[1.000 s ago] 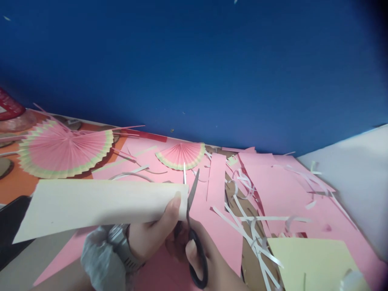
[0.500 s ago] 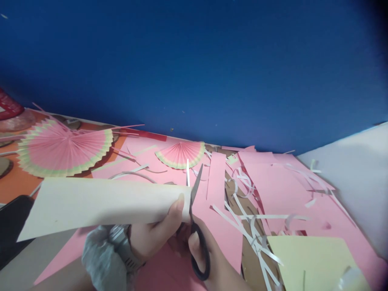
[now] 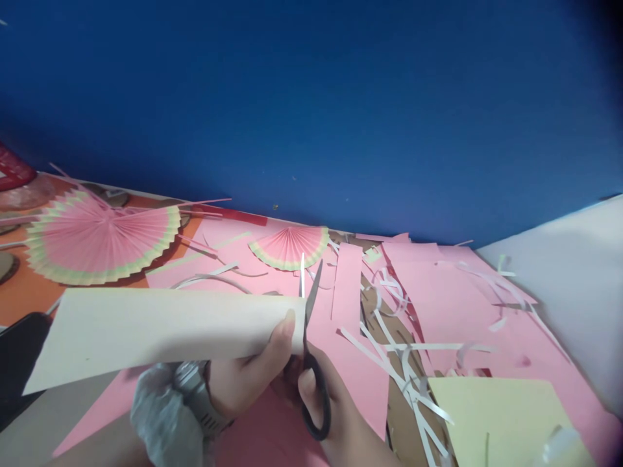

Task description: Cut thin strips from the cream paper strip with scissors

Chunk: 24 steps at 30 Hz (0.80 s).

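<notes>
My left hand (image 3: 257,370) pinches the right end of a long pale cream paper strip (image 3: 160,324), thumb on top; its fingers beneath are partly hidden. A watch (image 3: 199,389) and a grey scrunchie (image 3: 158,412) are on that wrist. In my right hand (image 3: 335,408) is a pair of black-handled scissors (image 3: 318,408), thumb through a handle loop. The blades point away from me and stand slightly apart at the strip's right edge. Beyond the blades lies a small pleated paper fan (image 3: 291,246), pink with a pale green and cream rim.
A larger pleated pink fan (image 3: 104,240) lies at the left on orange paper. Pink sheets (image 3: 452,298), white paper offcuts (image 3: 409,370) and a pale yellow sheet (image 3: 506,415) cover the right side. Behind rises a blue wall (image 3: 311,117); a black object (image 3: 22,350) sits at the left edge.
The scissor blades have come slightly closer together, and the handles have shifted a little up and left. The paper strip's left end has dipped slightly; my left hand barely moved.
</notes>
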Tool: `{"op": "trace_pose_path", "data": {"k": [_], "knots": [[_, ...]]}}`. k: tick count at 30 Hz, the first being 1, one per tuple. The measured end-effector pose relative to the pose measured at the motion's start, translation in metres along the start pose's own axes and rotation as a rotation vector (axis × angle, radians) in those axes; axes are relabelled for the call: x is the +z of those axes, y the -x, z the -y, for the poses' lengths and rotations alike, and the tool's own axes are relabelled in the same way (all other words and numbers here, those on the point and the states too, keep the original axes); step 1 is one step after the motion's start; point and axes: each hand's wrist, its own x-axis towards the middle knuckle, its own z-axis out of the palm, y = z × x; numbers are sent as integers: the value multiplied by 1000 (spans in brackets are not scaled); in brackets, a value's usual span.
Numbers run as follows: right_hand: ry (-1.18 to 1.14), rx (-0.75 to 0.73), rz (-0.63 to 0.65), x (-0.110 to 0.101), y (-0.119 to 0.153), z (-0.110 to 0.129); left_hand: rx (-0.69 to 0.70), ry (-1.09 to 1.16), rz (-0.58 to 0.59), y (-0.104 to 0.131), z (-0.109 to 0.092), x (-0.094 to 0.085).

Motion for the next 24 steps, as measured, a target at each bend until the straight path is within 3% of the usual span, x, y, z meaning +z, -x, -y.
{"op": "trace_pose_path", "data": {"k": [5,12,24], "knots": [[-65,18,11,1,0,-1,-46,106,53,-3,-1,-1],[65,1,-8,-2,-1,-2,-93,46,35,0,1,0],[-13,4,-16,1,-2,-11,-72,23,42,0,4,-1]]}}
